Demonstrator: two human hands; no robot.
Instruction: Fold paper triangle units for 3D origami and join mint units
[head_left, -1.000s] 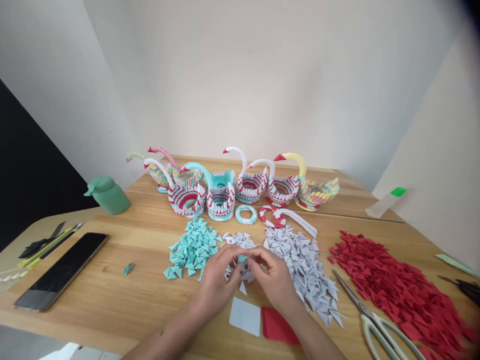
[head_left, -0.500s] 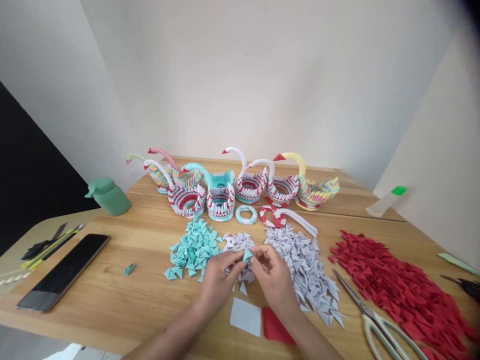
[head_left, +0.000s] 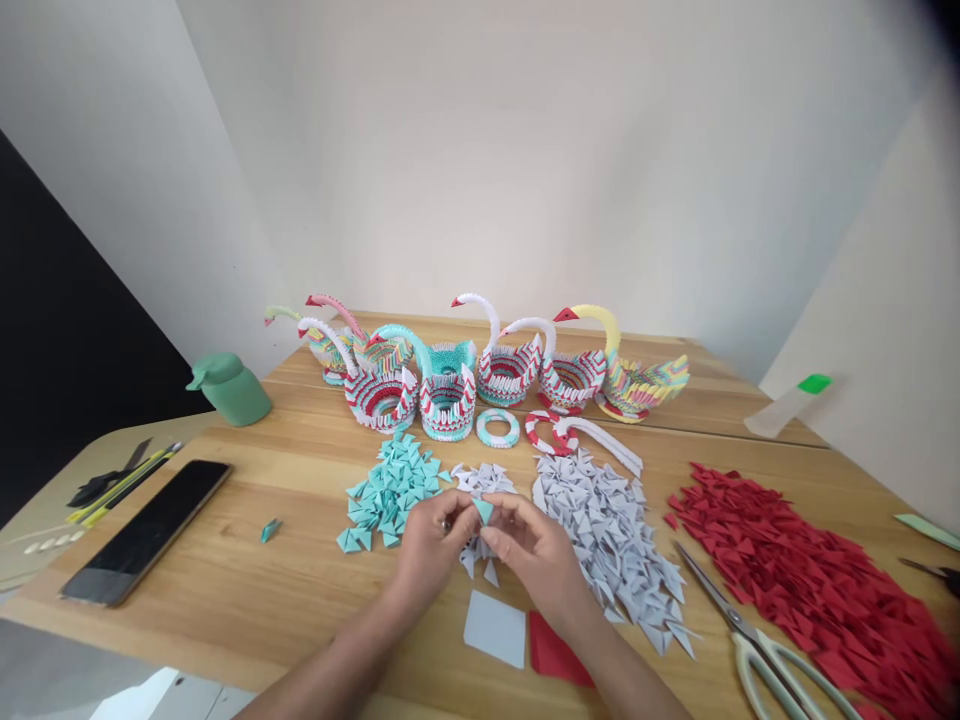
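Between my two hands is a small teal folded paper triangle (head_left: 484, 511), held up over the small pile of white paper triangles (head_left: 486, 480). My left hand (head_left: 435, 535) pinches it from the left, fingers closed. From the other side, my right hand (head_left: 534, 540) grips it between thumb and fingertips. Beside my left hand lies a heap of teal paper triangles (head_left: 394, 488). A bigger heap of white triangles (head_left: 611, 540) spreads right of my right hand. Below the hands are white paper sheets (head_left: 495, 630) and red paper sheets (head_left: 553, 648), the red ones partly hidden by my right forearm.
Several paper swans (head_left: 381, 395) stand along the back, with a teal-and-white ring (head_left: 498, 428) before them. Scissors (head_left: 739, 625) lie by a red triangle heap (head_left: 817, 570). At left are a phone (head_left: 146, 532), a green lidded container (head_left: 232, 390) and a loose teal piece (head_left: 271, 530).
The whole view has shifted slightly, so the table's things appear further right. My hands have moved a little left relative to the piles, still with the teal triangle between them.
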